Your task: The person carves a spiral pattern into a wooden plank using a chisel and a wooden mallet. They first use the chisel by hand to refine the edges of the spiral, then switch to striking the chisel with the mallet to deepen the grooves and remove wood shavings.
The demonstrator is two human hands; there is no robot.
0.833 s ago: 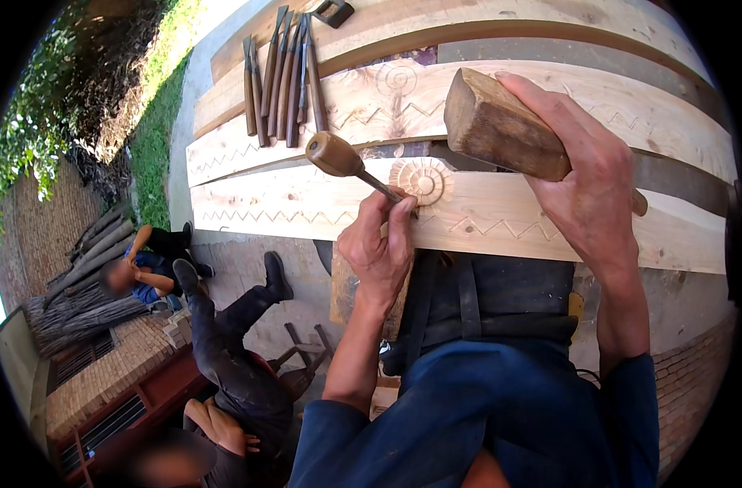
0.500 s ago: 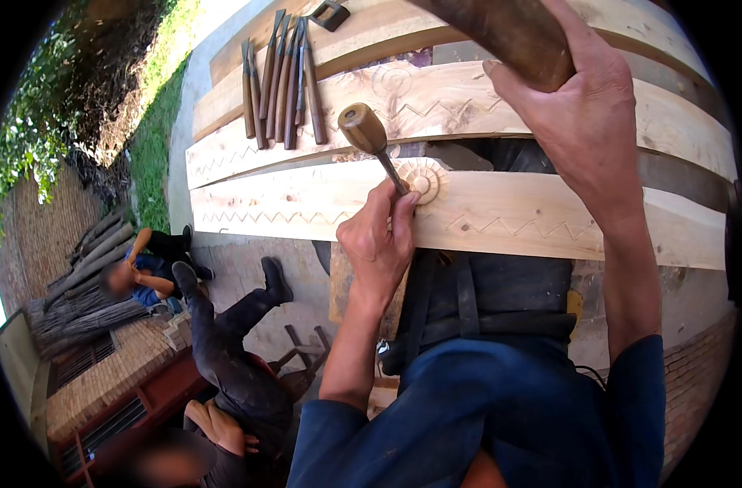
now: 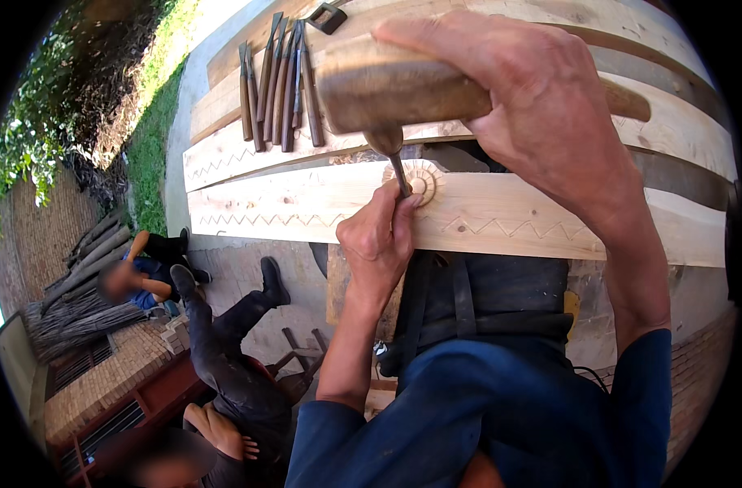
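Left hand (image 3: 379, 236) pinches the chisel (image 3: 386, 143) low, near the carved rosette (image 3: 424, 186) on the pale board (image 3: 277, 195), mid-frame, presumably to steady the edge. Right hand (image 3: 541, 102) clasps the mallet (image 3: 399, 88) block over the chisel's butt; blurred, contact uncertain.

The person wears a dark blue shirt (image 3: 436, 398) with short sleeves (image 3: 646, 390).
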